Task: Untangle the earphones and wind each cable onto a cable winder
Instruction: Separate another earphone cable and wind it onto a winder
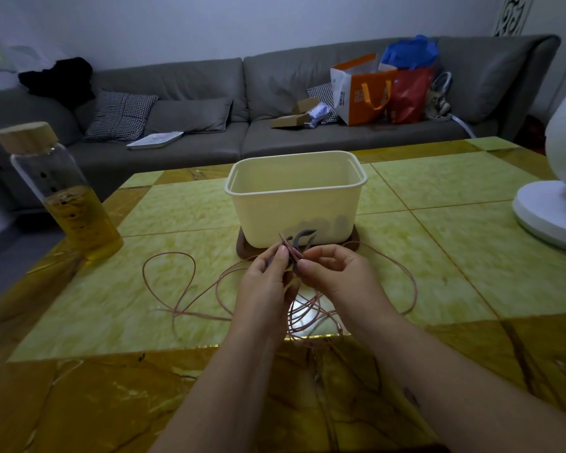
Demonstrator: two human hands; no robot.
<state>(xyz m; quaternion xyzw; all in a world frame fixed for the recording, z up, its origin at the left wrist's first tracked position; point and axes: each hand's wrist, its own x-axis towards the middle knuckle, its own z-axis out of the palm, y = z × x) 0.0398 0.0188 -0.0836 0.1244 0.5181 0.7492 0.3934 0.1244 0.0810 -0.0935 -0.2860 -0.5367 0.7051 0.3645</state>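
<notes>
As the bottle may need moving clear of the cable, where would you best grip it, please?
Probably round the glass middle of the bottle, coming from its right: it stands on its base, round and straight-sided, and nothing blocks that side.

Grey sofa against pale wall, yellow-green marbled table, dim light

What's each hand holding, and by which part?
The left hand grips the grey cable winder by its lower end; the right hand pinches the pink cable strands right at the winder.
</notes>
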